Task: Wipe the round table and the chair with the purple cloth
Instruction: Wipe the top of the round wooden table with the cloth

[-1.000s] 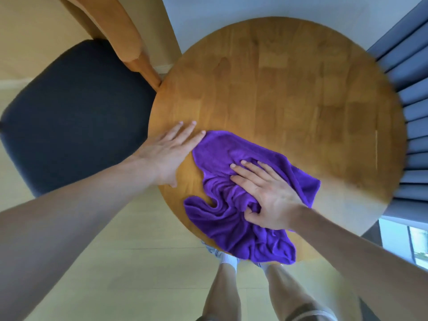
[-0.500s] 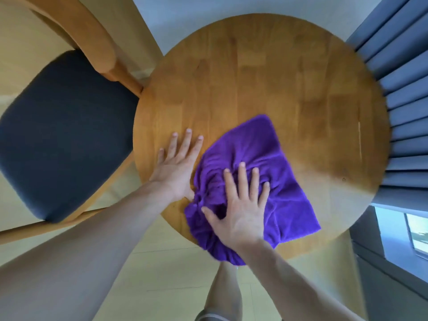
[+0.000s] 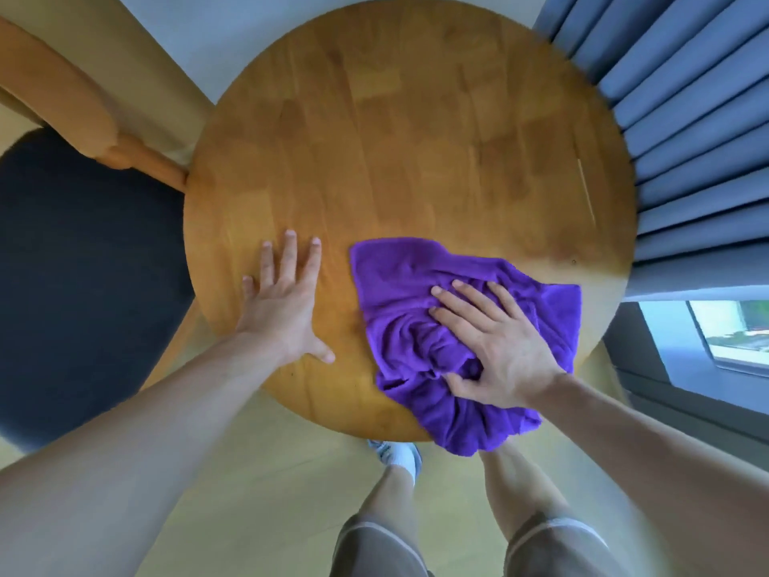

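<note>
Both arms are bare to the frame edge, with no sleeves, watch or rings visible on the left hand point(image 3: 287, 310) or right hand point(image 3: 499, 347). Grey shorts point(image 3: 374, 547) carry a pale hem stripe. A white sock point(image 3: 401, 456) and light shoe point(image 3: 380, 445) cover one foot.

Purple on honey-brown wood

The cloth point(image 3: 416, 293) was a plain, vivid purple; the round table point(image 3: 395, 131) showed honey-brown wood in a patchwork of lighter and darker blocks. The chair point(image 3: 83, 260) had a dark navy, near-black seat and an orange-tan wooden frame. The curtain point(image 3: 686, 118) was grey-blue in pleats, the floor point(image 3: 270, 493) pale yellow-beige, and the shorts point(image 3: 374, 543) grey with a white stripe.
</note>
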Tool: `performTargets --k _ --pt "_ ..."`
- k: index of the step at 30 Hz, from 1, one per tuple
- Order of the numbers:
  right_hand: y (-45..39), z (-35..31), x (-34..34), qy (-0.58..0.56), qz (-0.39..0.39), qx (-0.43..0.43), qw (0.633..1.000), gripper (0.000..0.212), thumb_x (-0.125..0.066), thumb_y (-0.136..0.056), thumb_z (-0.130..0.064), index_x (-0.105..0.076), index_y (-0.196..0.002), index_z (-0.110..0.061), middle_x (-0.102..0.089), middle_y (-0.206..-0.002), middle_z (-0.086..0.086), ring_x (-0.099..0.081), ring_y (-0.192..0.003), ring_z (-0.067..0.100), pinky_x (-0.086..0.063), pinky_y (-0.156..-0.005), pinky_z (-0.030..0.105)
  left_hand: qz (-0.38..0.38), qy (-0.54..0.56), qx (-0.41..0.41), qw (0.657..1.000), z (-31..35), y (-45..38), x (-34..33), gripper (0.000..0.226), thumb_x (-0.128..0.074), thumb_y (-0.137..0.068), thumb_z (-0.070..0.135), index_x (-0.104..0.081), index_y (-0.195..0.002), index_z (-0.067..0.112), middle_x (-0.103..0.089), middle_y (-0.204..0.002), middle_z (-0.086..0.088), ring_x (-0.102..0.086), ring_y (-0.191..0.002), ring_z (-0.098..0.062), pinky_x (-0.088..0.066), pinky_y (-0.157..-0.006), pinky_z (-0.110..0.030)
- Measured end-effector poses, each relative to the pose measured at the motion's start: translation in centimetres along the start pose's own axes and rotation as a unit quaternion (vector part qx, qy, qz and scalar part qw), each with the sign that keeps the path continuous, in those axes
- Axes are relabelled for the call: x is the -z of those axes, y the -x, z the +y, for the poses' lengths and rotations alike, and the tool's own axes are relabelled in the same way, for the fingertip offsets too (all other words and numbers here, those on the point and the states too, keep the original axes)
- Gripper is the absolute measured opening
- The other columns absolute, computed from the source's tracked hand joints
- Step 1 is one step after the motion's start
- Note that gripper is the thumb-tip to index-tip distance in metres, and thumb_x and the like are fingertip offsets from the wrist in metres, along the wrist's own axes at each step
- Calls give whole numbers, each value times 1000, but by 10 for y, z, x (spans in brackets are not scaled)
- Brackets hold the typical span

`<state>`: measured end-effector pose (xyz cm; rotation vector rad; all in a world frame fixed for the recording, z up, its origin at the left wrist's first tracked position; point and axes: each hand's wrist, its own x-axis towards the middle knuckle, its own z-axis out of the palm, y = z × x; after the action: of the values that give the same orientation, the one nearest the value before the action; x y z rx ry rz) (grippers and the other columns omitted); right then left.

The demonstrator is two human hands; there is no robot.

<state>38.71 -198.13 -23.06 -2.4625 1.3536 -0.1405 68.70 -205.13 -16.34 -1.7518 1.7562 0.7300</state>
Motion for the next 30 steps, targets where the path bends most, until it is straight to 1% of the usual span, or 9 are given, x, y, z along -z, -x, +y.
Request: performTargets --k 3,8,11,14,17,22,24,27,30 --pt "-4 -7 1 -23 60 -209 976 82 -61 -78 -60 -47 -149 -21 -33 -165 -6 -25 -154 22 -15 -124 54 -4 -7 4 1000 2 -2 1 173 -98 -49 55 38 -152 30 47 -159 -3 30 -153 -37 -7 -125 -62" --pt "-32 -98 -18 -118 132 -505 844 78 -54 -80 -51 -38 -152 -27 -21 -169 -7 -11 -156 25 -4 -125 53 -6 0 0 1000 -1 0 -4 172 -99 -50 51 38 -152 30 47 -158 -2 30 -152 -36 -6 -125 -63" --pt "-29 -133 -31 -94 98 -446 885 80 -56 -79 -52 -39 -153 -27 -21 -169 -1 -12 -156 30 -4 -125 54 -10 3 -2 1000 2 -1 -1 173 -100 -49 49 35 -154 27 46 -159 -3 29 -153 -37 -7 -124 -65" --pt "-7 -118 -35 -41 51 -242 968 82 -59 -77 -53 -44 -151 -24 -27 -167 2 -23 -153 34 -14 -122 62 -3 1 -7 1000 2 -1 -1 171 -100 -50 49 33 -156 26 44 -160 -4 28 -153 -38 -9 -124 -66" --pt "10 -68 -24 -15 5 -67 998 81 -60 -77 -55 -49 -149 -22 -32 -165 1 -30 -151 29 -20 -121 57 5 -9 -19 1000 1 -1 -1 169 -99 -50 52 30 -157 25 41 -162 -7 25 -154 -40 -12 -123 -66" --pt "9 0 1 -11 39 -120 992 79 -59 -80 -57 -49 -149 -22 -35 -164 -3 -33 -150 24 -21 -121 54 14 -19 -66 998 -2 2 -1 157 -96 -57 53 34 -145 58 48 -157 1 23 -153 -46 -15 -121 -70" --pt "1 16 5 -29 114 -259 959 74 -58 -82 -56 -50 -147 -23 -37 -163 -4 -29 -152 21 -20 -122 54 8 -31 -81 996 -5 1 -1 151 -94 -61 54 33 -143 63 54 -153 9 24 -152 -48 -15 -120 -71" --pt "-29 9 3 -50 215 -502 836 66 -55 -85 -53 -49 -144 -25 -37 -162 -7 -24 -153 19 -14 -125 49 -5 -35 -81 996 -4 1 -1 150 -93 -64 53 37 -138 66 54 -152 12 26 -151 -48 -15 -120 -71" --pt "-49 -3 -3 -57 243 -572 781 64 -49 -87 -53 -46 -145 -26 -34 -163 -7 -21 -154 21 -12 -125 52 -7 -40 -86 995 0 0 1 152 -94 -64 51 36 -143 59 52 -155 8 26 -152 -44 -20 -121 -68"
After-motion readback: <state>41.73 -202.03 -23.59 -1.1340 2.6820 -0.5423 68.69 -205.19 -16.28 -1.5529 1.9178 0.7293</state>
